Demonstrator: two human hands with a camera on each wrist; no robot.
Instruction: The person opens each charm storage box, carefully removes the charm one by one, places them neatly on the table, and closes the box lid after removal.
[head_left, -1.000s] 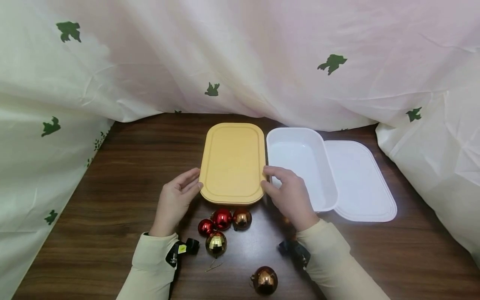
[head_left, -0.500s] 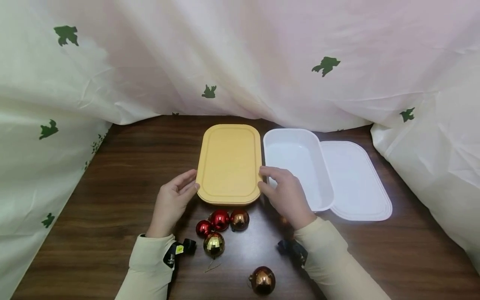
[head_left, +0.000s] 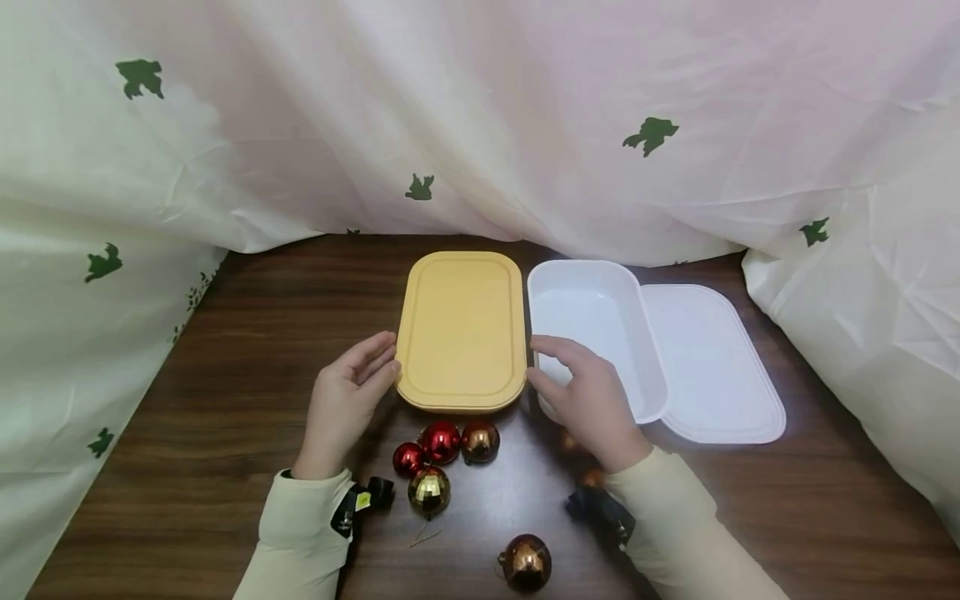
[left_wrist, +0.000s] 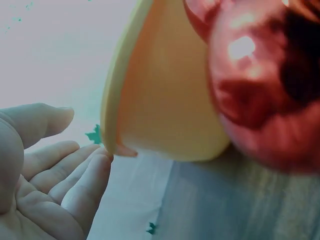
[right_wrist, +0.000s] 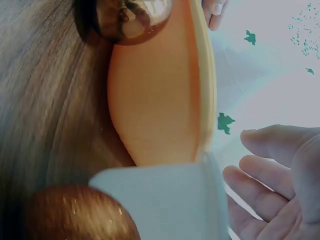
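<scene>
A yellow lidded box (head_left: 462, 329) sits on the table, its lid lying flat over the rim. My left hand (head_left: 345, 404) is at the box's left edge with fingers extended; in the left wrist view a fingertip (left_wrist: 104, 151) meets the yellow rim. On the other side, my right hand (head_left: 588, 400) holds nothing. Its thumb and fingers are spread just off the box's right edge, overlapping the open white box (head_left: 651, 333) in the head view. The right wrist view shows a gap between the fingers (right_wrist: 250, 180) and the yellow wall (right_wrist: 155, 100).
A white lid (head_left: 723, 367) lies right of the white box. In front of the yellow box are red baubles (head_left: 440, 441), a copper one (head_left: 480, 442) and a gold one (head_left: 429, 492). Another copper bauble (head_left: 525, 563) lies nearer me. A curtain (head_left: 480, 125) hangs behind.
My right hand has let go of the yellow box's right edge and shifted a little to the right. The left hand stays at the left edge, and the box has not moved.
</scene>
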